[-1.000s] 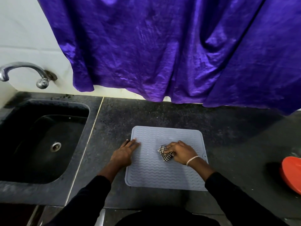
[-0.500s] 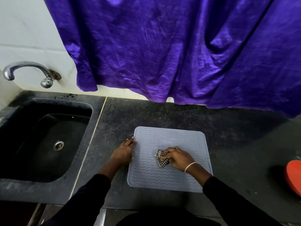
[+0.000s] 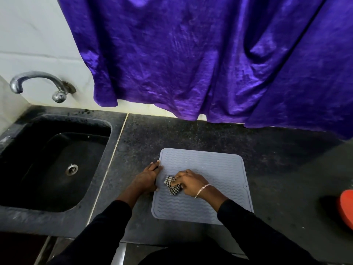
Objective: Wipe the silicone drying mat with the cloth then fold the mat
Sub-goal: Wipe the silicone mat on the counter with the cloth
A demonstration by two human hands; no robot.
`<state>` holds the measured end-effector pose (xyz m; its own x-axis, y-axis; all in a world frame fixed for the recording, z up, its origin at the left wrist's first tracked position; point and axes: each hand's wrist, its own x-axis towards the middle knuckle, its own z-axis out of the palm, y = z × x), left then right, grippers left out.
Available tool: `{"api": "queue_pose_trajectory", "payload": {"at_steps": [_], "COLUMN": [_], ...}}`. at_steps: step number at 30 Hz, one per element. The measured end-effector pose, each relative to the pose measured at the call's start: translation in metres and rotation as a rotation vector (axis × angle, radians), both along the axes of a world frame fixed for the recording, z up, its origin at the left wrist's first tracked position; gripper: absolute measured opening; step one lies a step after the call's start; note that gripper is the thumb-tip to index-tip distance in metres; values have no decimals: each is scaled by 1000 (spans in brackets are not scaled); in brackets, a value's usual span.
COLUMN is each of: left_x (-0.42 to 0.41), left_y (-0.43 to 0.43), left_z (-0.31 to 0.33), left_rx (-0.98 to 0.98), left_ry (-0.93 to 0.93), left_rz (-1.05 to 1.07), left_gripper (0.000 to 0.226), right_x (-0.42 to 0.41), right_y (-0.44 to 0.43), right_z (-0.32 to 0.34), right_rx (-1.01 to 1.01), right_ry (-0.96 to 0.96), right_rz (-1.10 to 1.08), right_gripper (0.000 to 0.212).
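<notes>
The sink [image 3: 57,165] lies well to the outer side of the left hand [image 3: 147,178], apart from the work area. The left hand rests palm down with fingers extended flat, gripping nothing; its fingertips press the near-left edge of the silicone drying mat [image 3: 219,169], probably to anchor the mat against sliding during wiping. Just beside it, toward the mat's centre, the right hand [image 3: 191,183] is closed around the bunched checked cloth [image 3: 172,185], holding it down on the ribbed surface. The mat lies flat and unfolded on the dark counter [image 3: 191,134], extending ahead of and beyond the right hand. Wiping is judged to be in progress; folding is not yet begun. A red object [image 3: 346,209] sits well beyond the right hand.
</notes>
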<state>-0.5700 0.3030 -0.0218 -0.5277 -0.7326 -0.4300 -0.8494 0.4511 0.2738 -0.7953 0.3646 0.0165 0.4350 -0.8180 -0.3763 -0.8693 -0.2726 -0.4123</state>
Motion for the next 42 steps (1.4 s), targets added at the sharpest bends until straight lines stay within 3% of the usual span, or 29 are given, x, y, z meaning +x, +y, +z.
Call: {"api": "queue_pose_trajectory", "payload": {"at_steps": [9,18,29,34,37,40,42], "left_x": [-3,-6,-8,-8,-9,-8,-8], "left_y": [1,2,1,1,3,3,4], "left_z": [4,3,4,5,6,6,8], "left_rx": [60,18,73,90,95,115,125], "left_ry": [-18,-21,-99,-103,-123,-112,-120], "left_rz": [39,38,2,7,-3,18,11], "left_gripper": [104,94,108,111,107,86,85], "right_x": [-46,30,-9,-6,23,51,52], "right_y": [6,-13,3,9,14,26,34], "right_z": [6,12,-1,0,0,-8,-17], "right_rx": [32,-25,-61,-80,-71,-76,-76], "right_ry": [89,43,163,81,20,42,40], "right_rz": [-13,36,24,5,32,55,45], "right_gripper": [48,46,57,57,53,44,51]}}
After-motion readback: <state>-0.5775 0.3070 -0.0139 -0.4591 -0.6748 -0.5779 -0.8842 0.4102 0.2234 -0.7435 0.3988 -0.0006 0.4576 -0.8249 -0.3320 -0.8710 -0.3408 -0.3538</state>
